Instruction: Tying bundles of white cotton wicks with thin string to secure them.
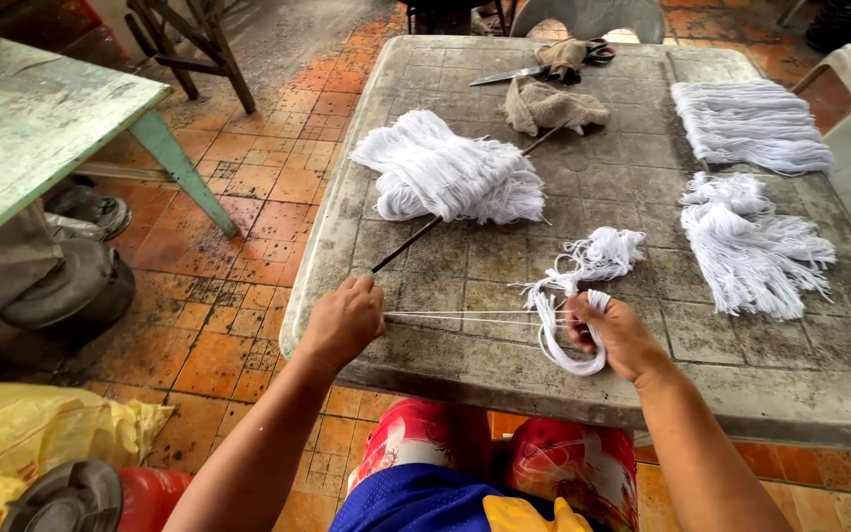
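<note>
A: What is the white string (pixel 475 316) like?

B: Thin white strands, pulled taut in a nearly level line just above the near edge of the grey table (pixel 504 365). They run from the closed left hand (pixel 345 320) to the right hand (pixel 618 335).

A: And at the right end?

B: The string gathers into a loose loop (pixel 568 360) that hangs below the right hand's fingers and curls back up around them. The right hand grips that bunch.

A: Does it connect to anything?

B: From the bunch, strands trail up and away to a small tangled white pile (pixel 605 253) lying on the table just beyond the right hand.
</note>
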